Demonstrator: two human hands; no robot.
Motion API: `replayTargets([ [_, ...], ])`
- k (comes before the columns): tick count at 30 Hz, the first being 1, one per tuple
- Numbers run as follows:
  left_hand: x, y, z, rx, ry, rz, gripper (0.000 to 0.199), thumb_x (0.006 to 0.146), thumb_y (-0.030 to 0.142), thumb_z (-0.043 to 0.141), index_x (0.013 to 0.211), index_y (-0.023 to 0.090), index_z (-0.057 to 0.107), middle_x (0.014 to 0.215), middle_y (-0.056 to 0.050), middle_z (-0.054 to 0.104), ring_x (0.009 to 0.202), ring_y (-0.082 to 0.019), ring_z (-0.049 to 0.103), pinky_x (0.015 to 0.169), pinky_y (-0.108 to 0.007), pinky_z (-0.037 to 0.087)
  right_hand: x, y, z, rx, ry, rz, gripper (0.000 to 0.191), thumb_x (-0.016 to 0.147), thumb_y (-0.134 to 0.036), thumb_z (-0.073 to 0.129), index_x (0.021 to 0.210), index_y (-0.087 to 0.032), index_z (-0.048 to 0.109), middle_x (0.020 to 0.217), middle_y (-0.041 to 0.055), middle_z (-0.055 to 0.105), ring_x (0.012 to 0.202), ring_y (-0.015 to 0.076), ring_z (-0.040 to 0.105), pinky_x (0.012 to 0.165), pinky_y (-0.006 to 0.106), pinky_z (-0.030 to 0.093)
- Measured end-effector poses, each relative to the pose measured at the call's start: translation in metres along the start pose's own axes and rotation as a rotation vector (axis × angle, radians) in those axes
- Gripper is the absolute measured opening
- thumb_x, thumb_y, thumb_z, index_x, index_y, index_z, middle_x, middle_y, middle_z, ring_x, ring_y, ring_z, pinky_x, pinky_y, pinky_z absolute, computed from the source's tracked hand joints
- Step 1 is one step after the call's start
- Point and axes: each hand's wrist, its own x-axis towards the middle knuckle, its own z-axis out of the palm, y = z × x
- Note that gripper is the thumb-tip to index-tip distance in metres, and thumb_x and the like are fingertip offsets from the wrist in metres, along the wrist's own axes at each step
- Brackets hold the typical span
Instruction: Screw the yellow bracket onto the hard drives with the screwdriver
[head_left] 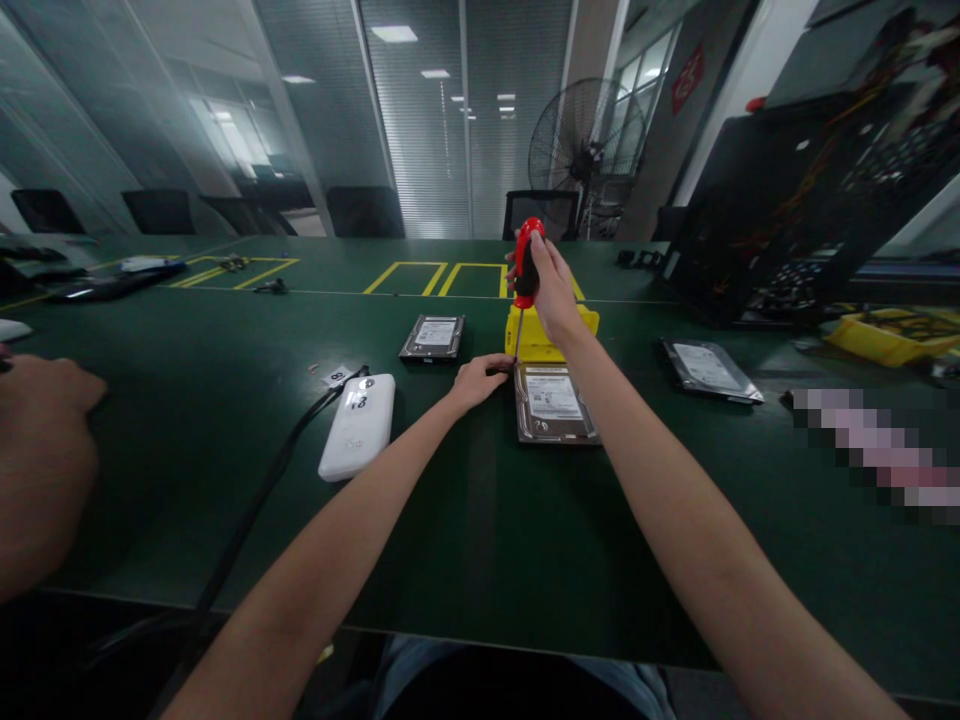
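My right hand (553, 285) is wrapped round the red and black handle of a screwdriver (529, 262), which stands nearly upright with its tip down. That tip meets the far left corner of a hard drive (553, 400) lying label up on the table. Beside the same corner, my left hand (480, 380) has its thumb and fingers drawn together close to the tip; whatever they pinch is too small to make out. Just behind the drive is a yellow plastic bin (536, 335), partly hidden by my right hand and forearm.
A second hard drive (433, 338) lies to the left, a third drive (709, 370) to the right. A white power bank (358, 427) with a black cable (262, 490) lies left of my forearm. Another person's hand (45, 430) is at far left. A black computer case (757, 220) stands right.
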Motion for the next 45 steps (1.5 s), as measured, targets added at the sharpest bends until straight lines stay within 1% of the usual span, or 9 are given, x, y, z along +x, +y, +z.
replayTargets([
  [2, 0.000, -0.001, 0.000, -0.008, 0.002, 0.017, 0.035, 0.074, 0.015, 0.054, 0.108, 0.019, 0.062, 0.109, -0.003, 0.066, 0.102, -0.016, 0.060, 0.097, -0.032, 0.041, -0.001, -0.001, 0.001, 0.036, 0.009, -0.020, 0.046, 0.081, -0.063, 0.033, 0.107, -0.026, 0.039, 0.102, 0.0059, 0.057, 0.074, 0.0155, 0.059, 0.062, 0.033, 0.049],
  [6, 0.001, -0.002, 0.000, -0.020, 0.005, 0.021, 0.037, 0.073, 0.013, 0.053, 0.108, 0.018, 0.062, 0.109, -0.003, 0.066, 0.101, -0.017, 0.060, 0.097, -0.032, 0.042, -0.003, -0.004, 0.005, 0.070, 0.122, -0.035, 0.047, 0.075, -0.057, 0.053, 0.101, -0.026, 0.030, 0.079, -0.0007, 0.053, 0.058, 0.0113, 0.052, 0.055, 0.029, 0.045],
  [9, 0.001, -0.003, 0.000, -0.023, 0.013, 0.011, 0.038, 0.072, 0.012, 0.054, 0.108, 0.019, 0.063, 0.109, -0.002, 0.066, 0.101, -0.017, 0.060, 0.098, -0.033, 0.041, -0.004, -0.005, 0.006, 0.099, 0.143, -0.029, 0.047, 0.071, -0.053, 0.060, 0.095, -0.026, 0.030, 0.072, -0.0035, 0.050, 0.053, 0.0090, 0.048, 0.051, 0.026, 0.042],
  [18, 0.002, 0.000, 0.000, -0.073, 0.013, -0.001, 0.035, 0.071, 0.010, 0.056, 0.105, 0.018, 0.063, 0.106, -0.003, 0.067, 0.099, -0.016, 0.061, 0.096, -0.033, 0.042, -0.001, -0.003, 0.001, 0.091, 0.028, 0.015, 0.035, 0.082, -0.054, 0.045, 0.099, -0.023, 0.047, 0.097, 0.0049, 0.059, 0.075, 0.0131, 0.059, 0.061, 0.029, 0.048],
  [29, 0.001, 0.000, -0.001, -0.029, -0.015, -0.008, 0.038, 0.072, 0.011, 0.056, 0.109, 0.018, 0.060, 0.111, -0.003, 0.065, 0.101, -0.015, 0.060, 0.097, -0.030, 0.042, 0.002, 0.006, -0.003, 0.033, 0.022, -0.036, 0.038, 0.085, -0.057, 0.033, 0.110, -0.029, 0.035, 0.105, 0.0047, 0.056, 0.096, 0.0181, 0.060, 0.066, 0.034, 0.052],
  [32, 0.000, 0.000, -0.001, 0.026, -0.020, -0.016, 0.041, 0.072, 0.013, 0.055, 0.113, 0.019, 0.058, 0.113, -0.002, 0.064, 0.104, -0.015, 0.059, 0.099, -0.031, 0.040, 0.001, 0.001, -0.003, 0.004, 0.012, -0.008, 0.041, 0.085, -0.059, 0.032, 0.113, -0.030, 0.032, 0.106, 0.0041, 0.056, 0.093, 0.0169, 0.060, 0.065, 0.033, 0.052],
  [38, 0.000, 0.001, -0.001, 0.095, -0.026, -0.025, 0.041, 0.072, 0.010, 0.051, 0.112, 0.018, 0.059, 0.112, -0.002, 0.065, 0.105, -0.014, 0.058, 0.100, -0.028, 0.039, -0.002, -0.009, -0.002, -0.024, 0.027, 0.007, 0.032, 0.089, -0.048, 0.035, 0.114, -0.028, 0.031, 0.108, 0.0038, 0.058, 0.065, 0.0096, 0.060, 0.059, 0.029, 0.051],
  [42, 0.000, 0.000, 0.000, 0.092, -0.027, -0.032, 0.042, 0.073, 0.011, 0.052, 0.113, 0.020, 0.059, 0.113, 0.000, 0.064, 0.106, -0.014, 0.058, 0.100, -0.028, 0.038, 0.000, -0.012, -0.005, -0.013, 0.041, -0.013, 0.030, 0.088, -0.048, 0.038, 0.108, -0.026, 0.038, 0.116, 0.0046, 0.054, 0.069, 0.0104, 0.060, 0.059, 0.029, 0.052],
  [45, 0.000, 0.002, 0.000, 0.089, -0.004, -0.054, 0.037, 0.077, 0.013, 0.048, 0.111, 0.021, 0.061, 0.112, 0.001, 0.065, 0.106, -0.014, 0.058, 0.100, -0.028, 0.038, 0.001, -0.012, -0.006, 0.018, 0.006, -0.003, 0.034, 0.085, -0.051, 0.040, 0.107, -0.025, 0.039, 0.112, 0.0056, 0.054, 0.074, 0.0127, 0.060, 0.063, 0.031, 0.052],
])
